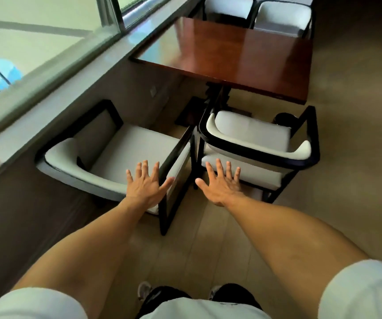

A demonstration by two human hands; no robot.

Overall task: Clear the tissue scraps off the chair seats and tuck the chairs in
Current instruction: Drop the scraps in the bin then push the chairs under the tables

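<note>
Two black-framed armchairs with white cushions stand pulled back from a brown wooden table point(243, 54). The left chair point(121, 155) is turned askew beside the wall, its seat bare. The right chair point(254, 139) faces the table, its seat also bare as far as I see. My left hand point(146, 183) hovers with fingers spread over the left chair's right armrest. My right hand point(220, 183) is spread the same way over the right chair's back. Both hands hold nothing. No tissue scraps show in view.
Two more white chairs point(256, 12) sit at the table's far side. A grey window ledge point(75, 72) runs along the left. The table's dark pedestal point(217, 95) stands between the chairs. Tan floor point(358, 134) lies to the right and under my feet.
</note>
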